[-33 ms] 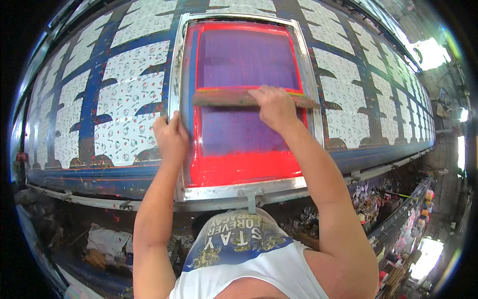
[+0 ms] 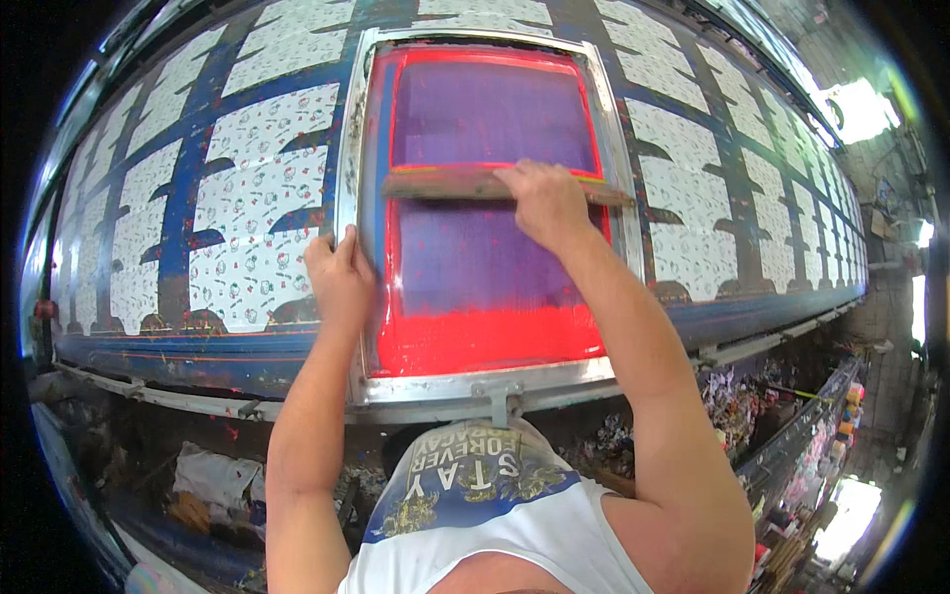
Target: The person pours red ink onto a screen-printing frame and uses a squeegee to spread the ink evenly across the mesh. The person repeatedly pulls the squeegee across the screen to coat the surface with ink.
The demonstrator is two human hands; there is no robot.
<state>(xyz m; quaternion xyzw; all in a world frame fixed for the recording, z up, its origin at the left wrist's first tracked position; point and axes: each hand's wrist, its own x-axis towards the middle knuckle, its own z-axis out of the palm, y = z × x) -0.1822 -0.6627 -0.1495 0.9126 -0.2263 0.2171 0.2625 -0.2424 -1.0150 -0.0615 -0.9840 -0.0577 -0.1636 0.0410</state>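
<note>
In front of me a silk-screen printing screen lies over the long table, with a metal frame around purple mesh. Red ink covers the near end of the mesh and lines its borders. Across the middle lies a long wooden squeegee, tilted slightly. My right hand is closed over its right half, fingers wrapped on the top edge. At the frame's left side rail, my left hand grips with the thumb up; part of its fingers is hidden. The squeegee's blade underneath cannot be seen.
White fabric pieces with small printed figures lie in rows on the blue table, both sides of the screen. A metal rail runs along the near edge, with a bracket at the frame. Scraps and a pale cloth lie below.
The squeegee and my right hand have shifted slightly away from me along the mesh. My left hand keeps its place on the frame.
</note>
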